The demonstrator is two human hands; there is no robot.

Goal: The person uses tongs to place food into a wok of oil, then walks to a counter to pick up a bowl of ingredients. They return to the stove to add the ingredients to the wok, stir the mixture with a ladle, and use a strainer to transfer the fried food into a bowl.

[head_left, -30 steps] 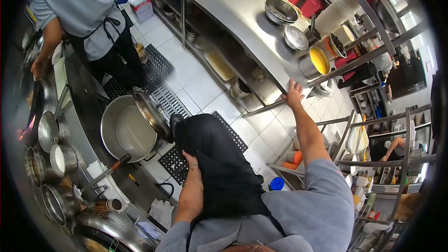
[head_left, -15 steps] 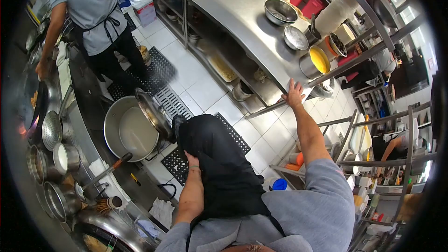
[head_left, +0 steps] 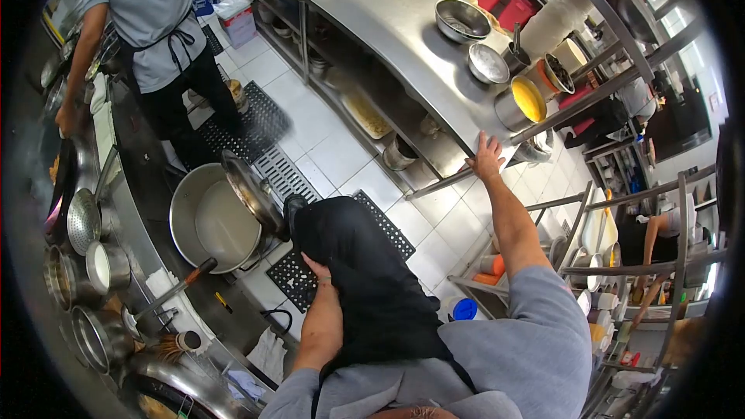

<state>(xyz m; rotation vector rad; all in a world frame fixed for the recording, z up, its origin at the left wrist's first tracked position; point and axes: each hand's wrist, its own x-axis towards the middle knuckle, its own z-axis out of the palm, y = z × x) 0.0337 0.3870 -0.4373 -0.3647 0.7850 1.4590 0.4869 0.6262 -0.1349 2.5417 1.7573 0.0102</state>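
Note:
My left hand [head_left: 317, 265] lies against the side of my raised leg in black trousers [head_left: 353, 252]; most of its fingers are hidden by the leg. My right hand [head_left: 487, 158] is open, fingers spread, resting on the corner of the steel worktable [head_left: 419, 70]. Just past it on the table stands a pot of yellow liquid [head_left: 521, 105]. Near my foot is a large stockpot [head_left: 180, 221] holding cloudy pale liquid. A metal lid [head_left: 252, 192] leans at its side next to my shoe.
At the upper left a co-worker [head_left: 151, 23] in a grey shirt stands by the stove. Along the left counter are a perforated skimmer [head_left: 84, 217], a small pot of white liquid [head_left: 109, 268] and a ladle [head_left: 174, 291]. Black perforated mats [head_left: 260, 120] lie on the tiled floor.
Both my hands stay in nearly the same places. The view has shifted slightly. At the far right, another person's arm has moved. The flame at the left stove looks smaller.

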